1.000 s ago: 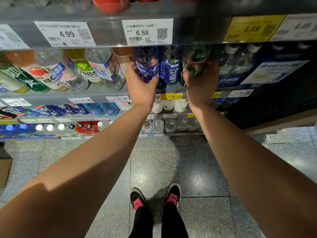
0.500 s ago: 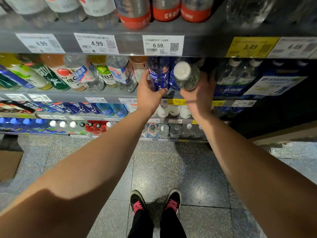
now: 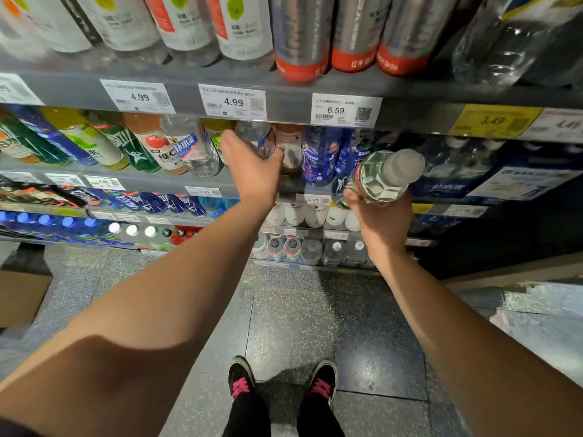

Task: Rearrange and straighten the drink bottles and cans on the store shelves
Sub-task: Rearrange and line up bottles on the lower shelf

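My right hand (image 3: 378,216) grips a clear bottle with a white cap (image 3: 383,176), held out in front of the shelf with its cap pointing toward me. My left hand (image 3: 252,167) reaches into the second shelf, its fingers around a clear bottle with a blue label (image 3: 257,138) that stands among others. Right of that bottle stands a brownish bottle (image 3: 291,146), then blue-labelled bottles (image 3: 321,156). The left fingertips are hidden behind the bottles.
Red-based cans (image 3: 303,42) and white-labelled bottles (image 3: 243,26) fill the shelf above, whose edge (image 3: 284,99) carries price tags. More bottles line the lower shelves (image 3: 132,230). A cardboard box (image 3: 22,298) sits on the floor at left. My shoes (image 3: 280,380) stand on grey tiles.
My right hand has pulled the white-capped bottle farther out and to the right. My left hand has shifted left from the blue bottles to a clear one. The view has tilted upward.
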